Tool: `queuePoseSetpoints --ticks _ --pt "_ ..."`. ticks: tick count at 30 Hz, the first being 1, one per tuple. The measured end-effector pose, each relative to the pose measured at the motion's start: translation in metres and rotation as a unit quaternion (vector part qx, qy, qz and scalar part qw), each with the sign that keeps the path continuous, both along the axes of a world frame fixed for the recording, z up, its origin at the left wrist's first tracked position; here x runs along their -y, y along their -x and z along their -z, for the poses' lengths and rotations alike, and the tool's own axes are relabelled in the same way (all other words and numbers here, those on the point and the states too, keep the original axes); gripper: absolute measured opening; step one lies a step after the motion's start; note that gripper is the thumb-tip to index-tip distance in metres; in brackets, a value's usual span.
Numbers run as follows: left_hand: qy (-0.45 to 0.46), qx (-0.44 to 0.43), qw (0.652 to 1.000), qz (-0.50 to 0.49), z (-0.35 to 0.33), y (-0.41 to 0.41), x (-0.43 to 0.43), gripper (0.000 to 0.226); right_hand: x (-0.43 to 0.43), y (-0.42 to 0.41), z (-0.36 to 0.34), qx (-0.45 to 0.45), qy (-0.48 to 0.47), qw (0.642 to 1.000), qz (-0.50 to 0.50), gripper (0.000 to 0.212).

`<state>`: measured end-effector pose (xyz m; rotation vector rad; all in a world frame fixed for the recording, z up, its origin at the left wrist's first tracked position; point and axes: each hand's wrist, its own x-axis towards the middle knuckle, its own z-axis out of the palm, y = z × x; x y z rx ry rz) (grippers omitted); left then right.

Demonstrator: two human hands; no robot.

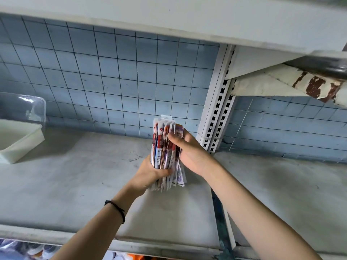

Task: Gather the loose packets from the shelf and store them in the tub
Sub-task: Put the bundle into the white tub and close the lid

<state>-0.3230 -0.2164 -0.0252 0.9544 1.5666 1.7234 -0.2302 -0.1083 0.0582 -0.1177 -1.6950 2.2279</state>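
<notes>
So the gathering part looks pretty much done: I can't spot any loose packets lying on the shelf point(84, 175), at least not in the bit that's in view, and the whole bunch of packets point(165, 145) is bundled up in the air just above the shelf, roughly in the middle. The left hand point(150, 173) grips the lower end from underneath, fingers curled round it, and the right hand point(189, 152) clamps the middle from the right side with the thumb across the front. What's left is the storing bit. The white tub point(22, 147) sits well off to the left on the same shelf, with a clear lid point(28, 107) behind it, and the part of it I can see has no packets in it yet. The bundle stands more or less upright, long axis running from the person toward the tiled wall, hang-tab ends pointing up and back, thin edges facing the camera.
</notes>
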Motion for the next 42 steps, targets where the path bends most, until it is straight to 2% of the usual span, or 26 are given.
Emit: queuePoseSetpoints --ticks 7,12,14,16,19,23,27,30,35,40,42 --pt "0.003 0.012 0.999 0.036 -0.011 0.014 0.010 0.047 -0.004 0.012 -0.005 0.027 -0.012 1.000 0.000 0.051" --pt "-0.016 0.035 0.999 0.035 -0.016 0.025 0.027 0.056 -0.009 0.019 -0.005 0.065 0.026 0.997 0.009 0.059" --pt "-0.018 0.057 0.998 0.020 -0.016 0.031 0.035 0.061 -0.014 0.020 0.000 0.110 -0.010 0.994 0.024 0.056" --pt "-0.021 0.084 0.996 0.010 -0.013 0.038 0.043 0.059 -0.017 0.016 0.010 0.155 -0.054 0.985 0.057 0.038" --pt "-0.034 0.144 0.989 0.014 -0.007 0.042 0.055 0.049 -0.017 0.011 0.029 0.193 -0.028 0.976 0.097 0.013" --pt "-0.044 0.198 0.979 0.005 0.000 0.034 0.058 0.048 -0.001 0.012 0.045 0.242 0.010 0.969 0.054 0.027" --pt "-0.023 0.152 0.988 0.012 -0.006 0.024 0.049 0.059 0.021 0.018 0.050 0.209 -0.011 0.978 -0.004 0.048" --pt "0.008 0.105 0.993 0.042 -0.010 0.014 0.040 0.060 0.026 0.020 0.041 0.177 -0.029 0.983 0.042 0.074" --pt "0.035 0.101 0.993 0.050 -0.019 -0.007 0.023 0.045 0.023 0.017 0.025 0.117 -0.027 0.987 0.107 0.060" --pt "0.092 -0.058 0.993 0.042 -0.030 -0.014 0.002 0.056 0.012 0.011 0.026 0.112 -0.046 0.980 0.157 0.067" --pt "0.116 -0.111 0.986 0.042 -0.032 -0.015 -0.008 0.064 0.004 0.005 0.023 0.096 -0.044 0.981 0.160 0.063"
